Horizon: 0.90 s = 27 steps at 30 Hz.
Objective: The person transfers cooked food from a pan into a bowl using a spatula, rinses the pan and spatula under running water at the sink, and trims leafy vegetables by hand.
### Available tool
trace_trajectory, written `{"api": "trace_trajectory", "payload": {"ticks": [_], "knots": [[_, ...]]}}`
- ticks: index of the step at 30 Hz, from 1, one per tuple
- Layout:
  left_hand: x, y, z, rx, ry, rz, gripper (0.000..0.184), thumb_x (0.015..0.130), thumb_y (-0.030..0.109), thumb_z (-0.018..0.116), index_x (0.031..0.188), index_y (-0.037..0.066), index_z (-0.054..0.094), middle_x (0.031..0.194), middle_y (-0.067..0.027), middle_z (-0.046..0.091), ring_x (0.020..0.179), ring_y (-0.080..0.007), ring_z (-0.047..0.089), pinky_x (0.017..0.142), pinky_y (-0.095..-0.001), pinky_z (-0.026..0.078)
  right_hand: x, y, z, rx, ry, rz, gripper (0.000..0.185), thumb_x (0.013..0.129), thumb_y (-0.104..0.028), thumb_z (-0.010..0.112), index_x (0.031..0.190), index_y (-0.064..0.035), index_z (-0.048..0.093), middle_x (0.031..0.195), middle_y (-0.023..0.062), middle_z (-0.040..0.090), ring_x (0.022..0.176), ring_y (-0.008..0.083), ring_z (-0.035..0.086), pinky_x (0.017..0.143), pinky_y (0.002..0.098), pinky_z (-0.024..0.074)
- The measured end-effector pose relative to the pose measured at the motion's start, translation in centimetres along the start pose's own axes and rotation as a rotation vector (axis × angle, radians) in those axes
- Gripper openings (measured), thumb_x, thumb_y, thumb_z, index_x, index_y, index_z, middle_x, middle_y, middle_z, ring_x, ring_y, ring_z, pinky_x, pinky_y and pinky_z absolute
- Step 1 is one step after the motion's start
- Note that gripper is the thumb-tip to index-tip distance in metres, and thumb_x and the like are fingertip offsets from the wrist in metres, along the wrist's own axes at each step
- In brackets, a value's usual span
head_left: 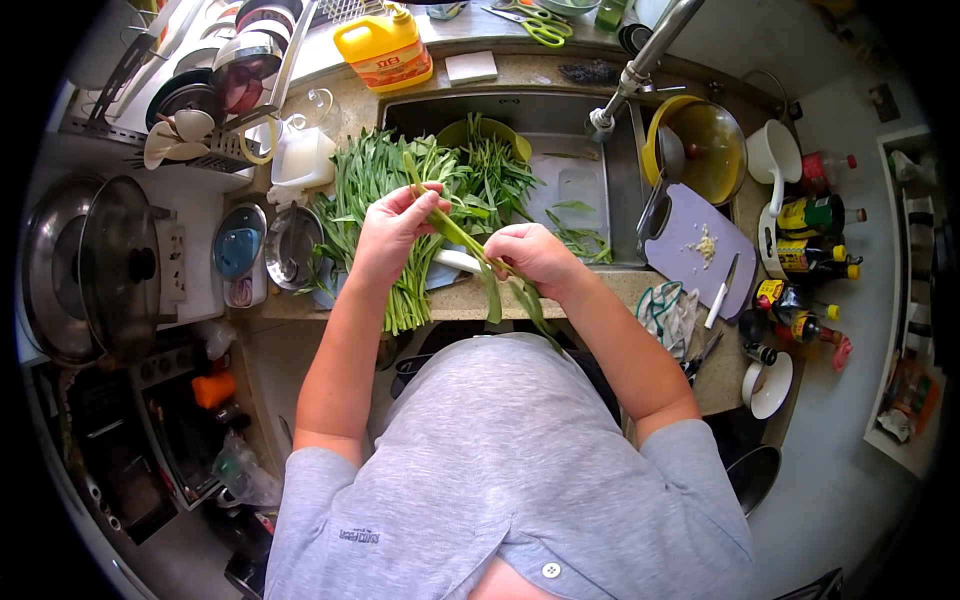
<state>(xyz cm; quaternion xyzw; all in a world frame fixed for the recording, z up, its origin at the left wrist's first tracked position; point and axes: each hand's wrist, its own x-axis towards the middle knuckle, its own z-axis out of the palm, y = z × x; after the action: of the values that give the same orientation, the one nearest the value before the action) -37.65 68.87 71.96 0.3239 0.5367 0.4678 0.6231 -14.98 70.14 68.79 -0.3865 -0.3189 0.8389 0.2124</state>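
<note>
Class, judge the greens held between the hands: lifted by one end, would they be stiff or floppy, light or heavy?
The held greens look fairly stiff, running nearly straight from left hand to right hand. Their leaves seem floppy, drooping below. Being slender, they are likely light.

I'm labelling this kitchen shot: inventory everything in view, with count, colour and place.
Sink: one, silver, far centre
Faucet: one, silver, over sink
Leafy greens: many, green, in and left of sink
Leafy stalk: one or more, green, before sink
Bowl: one, green, in sink
Jug: one, yellow, behind sink
Scissors: at least one, green-handled, behind sink
Basin: one, yellow, right of sink
Cutting board: one, purple, right of sink
Chopped bits: several, pale, on board
Knife: one, white-handled, on board
Cloth: one, white-green, beside board
Bottles: several, mixed, right
Glass lid: one, clear, left
Dishes: many, mixed, upper left
Shirt: one, grey, bottom centre
Left hand: one, bare, stalk's upper end
Right hand: one, bare, lower on stalk
</note>
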Motion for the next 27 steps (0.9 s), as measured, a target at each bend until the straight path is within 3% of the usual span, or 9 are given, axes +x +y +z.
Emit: {"api": "trace_trajectory", "payload": {"ticks": [2,4,6,11,13,14,17,25,27], "knots": [[0.0,-0.2,0.4,-0.095,0.126,0.026,0.022,0.091,0.017,0.072,0.108,0.003,0.069,0.089,-0.0042,0.070,0.079,-0.0104,0.067,0.069,-0.0230,0.052,0.2,0.4,-0.5,-0.046,0.048,-0.050,0.011,0.081,-0.010,0.067,0.079,0.0008,0.069,0.068,0.0039,0.062,0.059,0.0110,0.055,0.054,0.0241,0.0421],[0.1,-0.8,0.6,-0.085,0.139,0.063,0.020,0.091,0.017,0.072,0.104,0.002,0.069,0.088,-0.0043,0.070,0.076,-0.0107,0.066,0.068,-0.0231,0.052,0.7,0.9,-1.1,-0.093,0.096,-0.100,0.011,0.081,-0.010,0.066,0.078,0.0010,0.069,0.067,0.0040,0.061,0.059,0.0113,0.055,0.055,0.0239,0.0417],[-0.1,-1.1,1.0,-0.074,0.151,0.098,0.018,0.092,0.017,0.072,0.099,0.001,0.069,0.087,-0.0045,0.069,0.073,-0.0110,0.065,0.067,-0.0231,0.052,1.3,1.4,-1.8,-0.091,0.338,-0.114,0.011,0.083,-0.009,0.064,0.078,-0.0001,0.067,0.067,0.0036,0.061,0.058,0.0114,0.054,0.054,0.0263,0.0428],[-0.7,-0.6,1.9,-0.164,0.190,0.016,0.018,0.090,0.015,0.074,0.090,0.000,0.065,0.079,-0.0050,0.064,0.065,-0.0123,0.061,0.061,-0.0241,0.052,0.4,0.3,-2.9,-0.001,0.267,-0.144,0.010,0.088,-0.009,0.062,0.084,-0.0008,0.065,0.070,0.0041,0.062,0.060,0.0111,0.056,0.056,0.0255,0.0444],[-0.5,-1.2,2.3,-0.169,0.183,-0.017,0.017,0.088,0.014,0.075,0.090,0.000,0.066,0.078,-0.0050,0.064,0.064,-0.0120,0.061,0.058,-0.0241,0.053,-0.3,-0.8,-1.5,-0.162,0.108,-0.236,0.013,0.094,-0.012,0.061,0.089,-0.0007,0.065,0.076,0.0059,0.065,0.066,0.0109,0.059,0.061,0.0244,0.0480],[-0.5,-1.4,2.8,-0.177,0.194,-0.055,0.017,0.088,0.015,0.076,0.090,0.001,0.066,0.078,-0.0046,0.064,0.062,-0.0115,0.061,0.057,-0.0239,0.052,-0.6,-1.2,-1.0,-0.174,0.075,-0.180,0.015,0.096,-0.015,0.061,0.095,-0.0008,0.065,0.081,0.0059,0.067,0.071,0.0098,0.062,0.066,0.0239,0.0502],[-0.3,-2.0,4.2,-0.200,0.219,-0.085,0.018,0.087,0.015,0.076,0.090,0.001,0.066,0.077,-0.0037,0.064,0.059,-0.0101,0.060,0.053,-0.0234,0.052,-0.3,-0.6,-0.7,-0.208,0.071,-0.197,0.015,0.095,-0.015,0.062,0.096,-0.0007,0.066,0.082,0.0043,0.067,0.071,0.0082,0.061,0.064,0.0227,0.0488],[0.7,-1.7,4.1,-0.317,0.155,-0.090,0.014,0.093,0.016,0.070,0.093,0.004,0.062,0.074,-0.0006,0.060,0.055,-0.0070,0.054,0.048,-0.0204,0.042,-0.9,-0.5,-1.5,-0.238,0.083,-0.142,0.011,0.087,-0.009,0.064,0.084,0.0004,0.069,0.072,0.0035,0.064,0.064,0.0077,0.058,0.059,0.0215,0.0459],[0.5,-1.6,4.2,-0.262,0.190,-0.099,0.014,0.094,0.014,0.068,0.099,0.002,0.064,0.077,-0.0011,0.060,0.054,-0.0055,0.053,0.046,-0.0187,0.038,-0.6,0.0,-1.6,-0.111,0.245,-0.128,0.013,0.083,-0.011,0.064,0.078,0.0008,0.069,0.066,0.0047,0.064,0.055,0.0099,0.057,0.051,0.0236,0.0445]]}}
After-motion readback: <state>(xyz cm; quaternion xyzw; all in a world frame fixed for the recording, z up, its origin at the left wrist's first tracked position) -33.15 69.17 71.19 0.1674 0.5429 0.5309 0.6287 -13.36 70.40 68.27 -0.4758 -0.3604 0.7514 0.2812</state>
